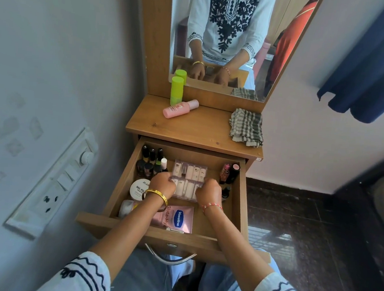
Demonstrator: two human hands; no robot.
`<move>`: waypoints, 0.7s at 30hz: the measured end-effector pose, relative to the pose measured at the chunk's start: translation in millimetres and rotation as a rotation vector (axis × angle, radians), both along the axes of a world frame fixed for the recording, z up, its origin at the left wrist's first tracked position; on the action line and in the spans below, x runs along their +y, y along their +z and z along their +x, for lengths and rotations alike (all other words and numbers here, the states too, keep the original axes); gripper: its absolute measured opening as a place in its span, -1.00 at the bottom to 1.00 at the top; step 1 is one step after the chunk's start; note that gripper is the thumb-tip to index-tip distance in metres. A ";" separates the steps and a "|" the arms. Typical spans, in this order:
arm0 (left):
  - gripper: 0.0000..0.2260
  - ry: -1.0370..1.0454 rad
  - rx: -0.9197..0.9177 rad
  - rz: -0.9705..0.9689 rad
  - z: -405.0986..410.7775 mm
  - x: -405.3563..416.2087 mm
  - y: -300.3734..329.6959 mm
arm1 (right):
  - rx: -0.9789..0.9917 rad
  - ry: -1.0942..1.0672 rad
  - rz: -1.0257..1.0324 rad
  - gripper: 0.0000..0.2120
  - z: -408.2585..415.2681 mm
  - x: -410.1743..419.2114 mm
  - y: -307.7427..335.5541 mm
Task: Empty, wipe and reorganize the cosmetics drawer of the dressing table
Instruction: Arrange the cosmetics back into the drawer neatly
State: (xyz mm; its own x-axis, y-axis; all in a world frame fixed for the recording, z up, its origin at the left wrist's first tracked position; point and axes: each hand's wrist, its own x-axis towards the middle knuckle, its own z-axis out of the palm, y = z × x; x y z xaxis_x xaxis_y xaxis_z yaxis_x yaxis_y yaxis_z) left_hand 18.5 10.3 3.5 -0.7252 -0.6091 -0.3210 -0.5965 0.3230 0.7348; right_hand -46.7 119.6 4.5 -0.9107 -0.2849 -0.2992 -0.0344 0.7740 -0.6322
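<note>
Two hands, left hand [162,184] and right hand [209,191], fingers curled, grip opposite ends of the clear nail-tip box [189,180] lying mid-drawer [240,196], between nail polish bottles [152,162] and the Vaseline sachet [177,218].

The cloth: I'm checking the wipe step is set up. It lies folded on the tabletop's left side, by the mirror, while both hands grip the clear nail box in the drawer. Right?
Wrong in one respect: the cloth lies on the tabletop's right side, not the left, as the head view shows. The rest holds: the left hand and right hand both grip the nail box in the drawer.
</note>
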 end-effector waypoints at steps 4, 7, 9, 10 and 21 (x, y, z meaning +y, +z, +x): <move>-0.66 0.029 0.052 0.067 5.4 2.0 2.7 | 0.013 0.021 -0.045 -0.74 6.1 1.3 7.0; -0.69 0.046 0.103 0.072 9.1 7.0 5.5 | 0.012 0.025 -0.122 -0.67 13.0 2.7 14.3; -0.70 0.063 0.141 0.079 10.0 8.5 7.7 | 0.028 0.043 -0.164 -0.66 15.6 2.5 21.3; -0.71 0.066 0.160 0.077 9.9 8.5 9.2 | 0.044 0.061 -0.168 -0.66 15.6 1.2 25.0; -0.75 0.179 0.362 -0.030 -19.3 -34.7 69.6 | 0.152 0.169 -0.228 -0.65 -23.3 -45.4 82.1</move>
State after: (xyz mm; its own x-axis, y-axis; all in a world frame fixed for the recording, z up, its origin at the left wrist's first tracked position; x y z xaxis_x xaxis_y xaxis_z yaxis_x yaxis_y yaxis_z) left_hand -0.8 -24.4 73.1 -0.6696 -0.7414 -0.0444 -0.3495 0.2618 0.8996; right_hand -69.9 74.2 86.6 -0.8743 -0.4797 -0.0742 -0.2578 0.5884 -0.7664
